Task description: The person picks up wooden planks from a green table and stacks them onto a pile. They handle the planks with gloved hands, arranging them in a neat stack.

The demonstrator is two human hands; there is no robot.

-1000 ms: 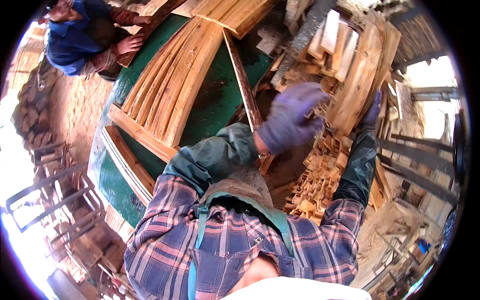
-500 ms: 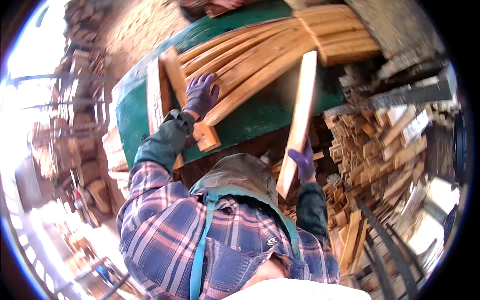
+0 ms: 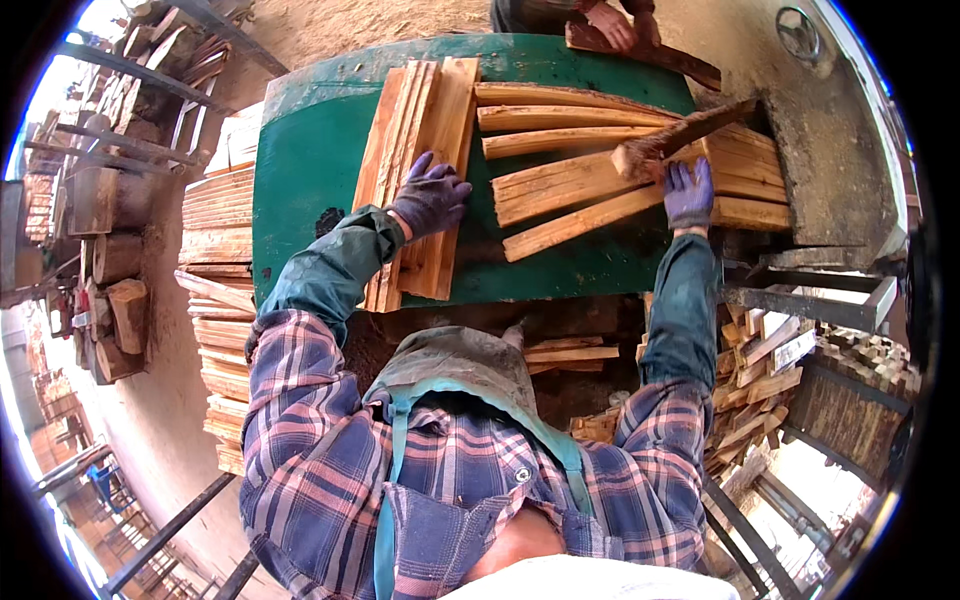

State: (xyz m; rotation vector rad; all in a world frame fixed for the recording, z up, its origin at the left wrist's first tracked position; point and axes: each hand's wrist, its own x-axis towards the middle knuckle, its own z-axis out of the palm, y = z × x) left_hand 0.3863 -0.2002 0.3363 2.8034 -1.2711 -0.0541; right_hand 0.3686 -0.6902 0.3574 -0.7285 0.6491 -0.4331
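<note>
My left hand (image 3: 432, 197), in a purple glove, lies with fingers spread on a group of sawn boards (image 3: 452, 120) set side by side at the left of the green tabletop (image 3: 310, 190). My right hand (image 3: 688, 200), also gloved, reaches forward at the right with its fingers stretched out. Its fingertips are beside a dark bark-edged strip (image 3: 700, 130) that lies slantwise over other boards. Several loose boards (image 3: 550, 190) fan out leftward from under that strip. Whether the right fingertips press on the strip or the boards below cannot be made out.
Across the table a co-worker's hands (image 3: 612, 25) hold another bark-edged piece (image 3: 650, 55). Stacked boards (image 3: 222, 300) stand left of the table. A metal frame (image 3: 810, 305) and heaped offcuts (image 3: 760, 370) are at the right. Logs (image 3: 125, 310) lie far left.
The board in my right hand has left it, and that hand has moved forward to the boards. The left boards now lie together under my left hand. The bark-edged strip and co-worker's piece now show.
</note>
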